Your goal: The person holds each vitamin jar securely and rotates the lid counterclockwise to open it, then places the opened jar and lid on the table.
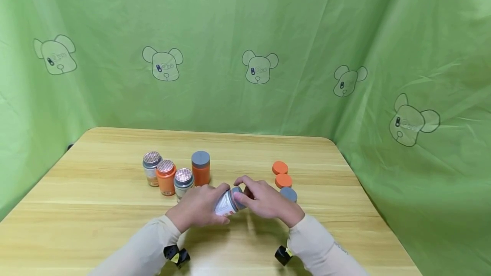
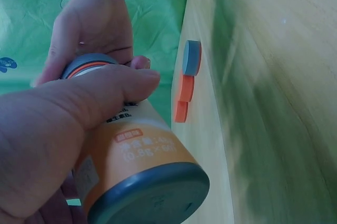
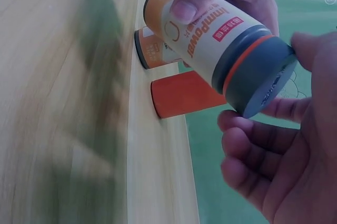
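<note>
My left hand (image 1: 200, 208) grips a grey-and-white pill bottle (image 1: 223, 205) with an orange band, tilted with its top toward the right and held above the table. My right hand (image 1: 268, 199) is at the top end, thumb and fingertips pinching the rim of the grey cap (image 3: 260, 79). An orange ring shows just under that cap in the right wrist view. In the left wrist view, the left thumb lies across the label (image 2: 142, 134) and the grey base faces the camera.
Left of the hands stand several bottles: a grey one (image 1: 152, 169), an orange one (image 1: 166, 178) and another grey one (image 1: 183, 180), all with foil-sealed tops, plus an orange bottle (image 1: 201, 169) wearing a grey cap. Two orange caps (image 1: 283, 180) and a grey cap (image 1: 288, 194) lie at the right.
</note>
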`<state>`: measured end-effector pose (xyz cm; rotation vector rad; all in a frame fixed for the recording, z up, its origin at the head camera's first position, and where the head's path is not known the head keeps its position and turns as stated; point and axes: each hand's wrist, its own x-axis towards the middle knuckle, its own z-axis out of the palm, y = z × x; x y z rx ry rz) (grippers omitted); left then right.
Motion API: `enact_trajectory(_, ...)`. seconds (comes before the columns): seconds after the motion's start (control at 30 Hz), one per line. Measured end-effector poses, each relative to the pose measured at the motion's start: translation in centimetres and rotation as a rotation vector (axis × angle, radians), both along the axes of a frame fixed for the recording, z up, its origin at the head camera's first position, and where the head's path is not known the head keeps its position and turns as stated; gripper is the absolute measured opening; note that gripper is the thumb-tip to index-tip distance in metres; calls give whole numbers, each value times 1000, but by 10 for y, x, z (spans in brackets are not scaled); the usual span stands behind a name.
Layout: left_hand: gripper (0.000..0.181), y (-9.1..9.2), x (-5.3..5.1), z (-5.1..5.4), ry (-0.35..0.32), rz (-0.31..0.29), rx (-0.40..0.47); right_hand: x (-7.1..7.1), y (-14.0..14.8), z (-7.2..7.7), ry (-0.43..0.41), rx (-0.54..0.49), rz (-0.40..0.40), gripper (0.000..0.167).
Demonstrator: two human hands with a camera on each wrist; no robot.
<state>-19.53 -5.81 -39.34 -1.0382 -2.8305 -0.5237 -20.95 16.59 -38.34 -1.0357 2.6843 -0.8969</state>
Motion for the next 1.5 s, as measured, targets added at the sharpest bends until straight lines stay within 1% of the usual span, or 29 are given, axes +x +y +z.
enact_trajectory(0.1, 65, -1, 0, 0, -8, 4, -1, 0, 0, 1, 3, -10, 26, 40)
enact_trajectory(0.27, 65, -1, -1, 0, -16, 9, 0, -1, 2, -1, 31, -41, 72, 40)
enact_trajectory(0.47, 65, -1, -1, 1, -11, 7, -1, -1, 0, 1, 32, -23, 18, 35)
enact_trajectory(0.57, 65, -1, -1, 2, -16, 7, -4, -1, -1, 1, 24, -3, 10, 34)
enact_trajectory(0.7, 65, -2, -1, 3, -29, 8, -4, -1, 0, 1, 19, -2, 31, 36)
enact_trajectory(0.83, 65, -2, -1, 3, -27, 15, -5, -1, 1, 0, 33, -23, 62, 38)
enact_trajectory(1.0, 66, -2, -1, 2, -4, 14, -8, -1, 0, 0, 41, -22, 41, 36)
enact_trajectory(1.13, 65, -2, -1, 3, -5, 8, -11, -1, -1, 0, 24, 7, 22, 35)
enact_trajectory(1.27, 65, -2, -2, 3, -18, 7, -15, 0, -1, 0, 9, 21, 45, 38)
enact_trajectory(1.4, 65, -2, -2, 3, -20, 12, -20, 0, 0, 0, 4, 8, 75, 42)
enact_trajectory(1.5, 65, -2, -1, 3, -14, 17, -23, 0, 0, 0, 6, 7, 68, 43)
